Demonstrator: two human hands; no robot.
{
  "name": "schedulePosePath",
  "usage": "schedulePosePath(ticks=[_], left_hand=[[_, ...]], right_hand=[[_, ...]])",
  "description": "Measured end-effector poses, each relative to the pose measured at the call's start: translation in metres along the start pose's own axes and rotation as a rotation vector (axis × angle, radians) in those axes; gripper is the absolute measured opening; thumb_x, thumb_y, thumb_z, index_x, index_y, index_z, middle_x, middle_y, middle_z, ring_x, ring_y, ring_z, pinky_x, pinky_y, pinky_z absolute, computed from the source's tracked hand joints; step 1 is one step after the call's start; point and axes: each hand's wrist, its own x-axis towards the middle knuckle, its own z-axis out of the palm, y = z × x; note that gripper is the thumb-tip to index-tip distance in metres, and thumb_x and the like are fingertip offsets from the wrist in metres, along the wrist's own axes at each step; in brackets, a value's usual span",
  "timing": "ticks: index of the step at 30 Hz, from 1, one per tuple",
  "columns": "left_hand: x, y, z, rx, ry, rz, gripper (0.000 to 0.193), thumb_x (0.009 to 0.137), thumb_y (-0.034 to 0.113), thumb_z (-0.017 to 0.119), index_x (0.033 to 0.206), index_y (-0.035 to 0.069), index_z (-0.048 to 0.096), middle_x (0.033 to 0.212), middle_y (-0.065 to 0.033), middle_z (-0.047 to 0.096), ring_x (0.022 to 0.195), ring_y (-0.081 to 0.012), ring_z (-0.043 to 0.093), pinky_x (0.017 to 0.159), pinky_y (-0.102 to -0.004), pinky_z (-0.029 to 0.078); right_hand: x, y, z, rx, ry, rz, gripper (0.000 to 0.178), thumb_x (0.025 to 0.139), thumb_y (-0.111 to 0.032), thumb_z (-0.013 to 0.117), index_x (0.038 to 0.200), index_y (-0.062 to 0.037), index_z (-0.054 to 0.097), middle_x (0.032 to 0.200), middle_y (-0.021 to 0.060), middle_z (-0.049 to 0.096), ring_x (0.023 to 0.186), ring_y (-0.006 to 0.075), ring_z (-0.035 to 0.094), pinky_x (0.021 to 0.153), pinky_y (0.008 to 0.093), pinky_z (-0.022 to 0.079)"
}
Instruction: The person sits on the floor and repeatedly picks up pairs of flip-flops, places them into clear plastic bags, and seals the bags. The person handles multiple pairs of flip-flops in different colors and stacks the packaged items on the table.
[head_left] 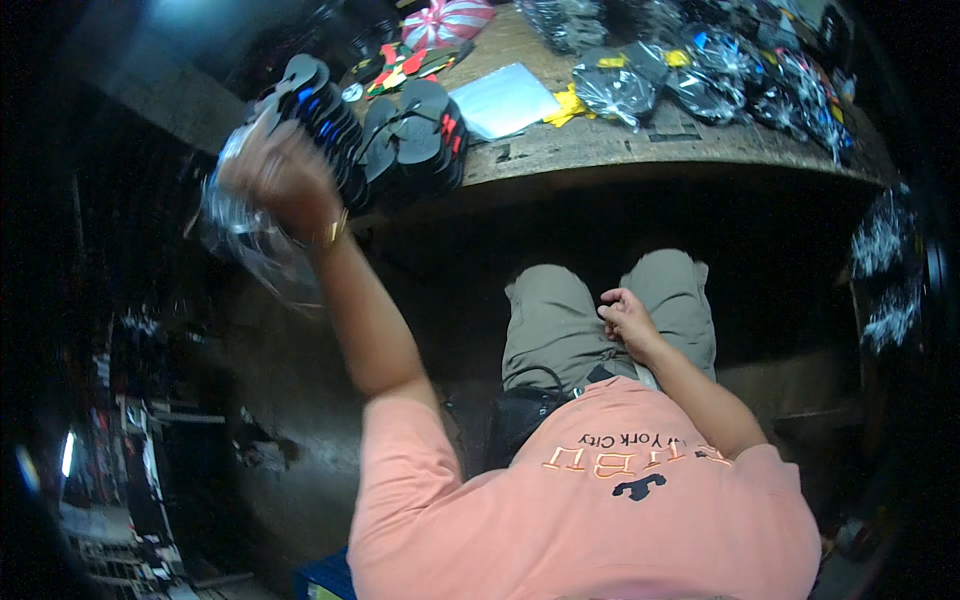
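Note:
My left hand (283, 182) is raised at the far left, smeared by motion, its fingers bent. A clear plastic bag (238, 225) hangs from it, blurred too; the exact grip is hard to make out. Right beside this hand, a tall stack of dark flip-flops (325, 115) with blue parts stands at the table's left end. A second stack of flip-flops (420, 125), grey-topped with red parts, is just to its right. Down on my lap, my right hand (627, 318) rests with fingers loosely bent and apart, and nothing shows in it.
The worn wooden table (620, 150) bears a pale flat plastic sheet (505, 100), yellow pieces (567, 106) and plastic-wrapped flip-flops (615, 85) farther right. Red, yellow and green strap pieces (405, 68) lie behind the stacks, near a red-and-white striped bundle (446, 22). Below left is a blue crate (325, 578).

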Motion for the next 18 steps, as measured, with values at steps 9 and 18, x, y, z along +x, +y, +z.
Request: schedulePosePath(ticks=[9, 18], left_hand=[[-0.114, -0.036, 0.186, 0.231, -1.381, -0.697, 0.098, 0.088, 0.068, 0.065, 0.166, 0.018, 0.032, 0.167, -0.0151, 0.041, 0.149, -0.0351, 0.046, 0.120, -0.0510, 0.039], [-0.098, -0.055, 0.184, 0.107, -1.583, -0.659, 0.054, 0.097, 0.040, 0.060, 0.132, 0.001, 0.070, 0.142, -0.0221, 0.065, 0.133, -0.0346, 0.063, 0.112, -0.0442, 0.048]], right_hand=[[-0.006, -0.002, -0.009, -0.037, 0.008, 0.064, 0.029, 0.099, -0.013, 0.068, 0.125, -0.0050, 0.057, 0.083, 0.0022, 0.061, 0.070, 0.0128, 0.058, 0.064, 0.0285, 0.050], [-0.006, -0.009, -0.013, 0.151, -0.078, 0.073, 0.025, 0.102, -0.019, 0.066, 0.122, -0.0076, 0.056, 0.084, 0.0043, 0.060, 0.072, 0.0178, 0.063, 0.063, 0.0317, 0.053]])
